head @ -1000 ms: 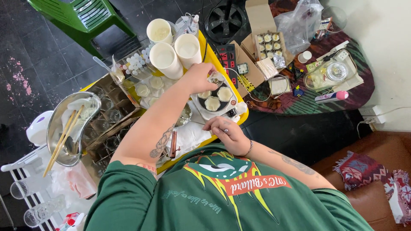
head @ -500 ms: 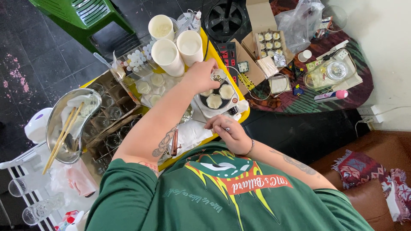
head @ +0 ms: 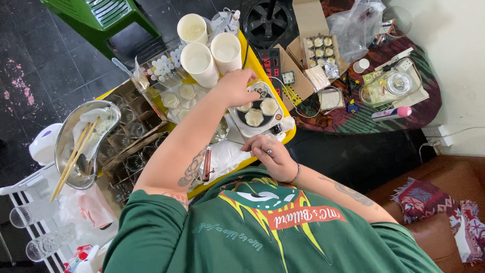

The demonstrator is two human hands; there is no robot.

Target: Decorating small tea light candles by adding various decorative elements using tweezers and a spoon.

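- A small glass jar [head: 259, 91] is gripped by the left hand [head: 235, 87], fingers curled round its rim; it is held at the far edge of the round black hot plate [head: 255, 114], just above it.
- Two pale, wax-filled moulds [head: 269, 106] are seen on the hot plate beside the jar; a third is partly covered by the left hand.
- The right hand [head: 270, 155] is rested on the near edge of the yellow table [head: 289, 134], fingers bent loosely; whether anything is held in it cannot be told.
- White cloth [head: 226, 156] is spread between the right hand and the hot plate.
- Three tall white cups [head: 200, 63] are stood just beyond the left hand, close to the wrist.
- A tray of small white bottles [head: 162, 66] is placed left of the cups.
- A metal bowl [head: 83, 144] with wooden chopsticks [head: 70, 162] is set well to the left, beside a cardboard box of empty glasses [head: 132, 146].
- The near table is largely hidden by the left forearm and the green shirt.
- An open carton of filled jars [head: 318, 50] lies on the floor rug, well apart.
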